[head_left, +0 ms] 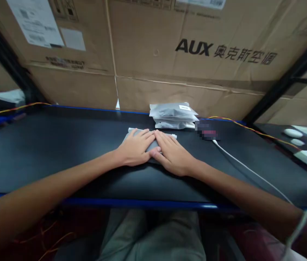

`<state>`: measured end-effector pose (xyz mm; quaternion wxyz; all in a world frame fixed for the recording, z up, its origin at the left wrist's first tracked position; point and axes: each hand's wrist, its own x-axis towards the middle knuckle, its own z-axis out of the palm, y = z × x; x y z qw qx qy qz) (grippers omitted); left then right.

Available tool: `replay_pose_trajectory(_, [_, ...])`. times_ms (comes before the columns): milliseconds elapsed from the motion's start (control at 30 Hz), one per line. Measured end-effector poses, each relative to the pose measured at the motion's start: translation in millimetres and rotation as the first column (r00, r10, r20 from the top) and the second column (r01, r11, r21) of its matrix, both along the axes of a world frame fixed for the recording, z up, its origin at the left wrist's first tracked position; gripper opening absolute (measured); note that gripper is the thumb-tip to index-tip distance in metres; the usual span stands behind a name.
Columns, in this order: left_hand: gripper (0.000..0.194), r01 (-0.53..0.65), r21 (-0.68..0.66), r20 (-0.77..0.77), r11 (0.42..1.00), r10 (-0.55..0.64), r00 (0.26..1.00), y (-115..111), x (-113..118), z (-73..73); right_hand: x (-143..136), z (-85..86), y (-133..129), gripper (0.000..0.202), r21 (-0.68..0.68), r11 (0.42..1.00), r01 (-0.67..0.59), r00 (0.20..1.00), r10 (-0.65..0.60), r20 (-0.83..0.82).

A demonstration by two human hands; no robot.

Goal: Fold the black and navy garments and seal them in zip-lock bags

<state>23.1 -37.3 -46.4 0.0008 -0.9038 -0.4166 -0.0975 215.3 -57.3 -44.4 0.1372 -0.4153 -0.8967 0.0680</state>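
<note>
Both palms lie flat on a frosted plastic zip bag (153,145) on the dark tabletop. My left hand (137,146) covers the bag's left half, fingers stretched forward. My right hand (173,152) lies over the right half, its fingers straight and angled to the left. The thumbs and fingertips of the two hands meet near the middle. A pale slider strip shows along the bag's far edge. Most of the bag is hidden under my hands, and I cannot make out its contents. Just beyond them rests a stack of similar frosted bags (173,115), the top one with a white label.
A large cardboard box (148,47) stands behind the black table (47,145), which has a blue front edge. Right of the stack is a blurred-out device (207,130) with a white cable (247,167). White items (293,133) lie far right. Black posts (278,76) flank the table.
</note>
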Motion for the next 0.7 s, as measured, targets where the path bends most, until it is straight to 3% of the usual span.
replay_pose_trajectory(700, [0.060,0.017,0.025,-0.002,1.000,-0.017,1.000,0.3,-0.8,-2.2,-0.2,1.3,0.3,0.073,-0.012,1.000,-0.013,1.000,0.013,-0.006])
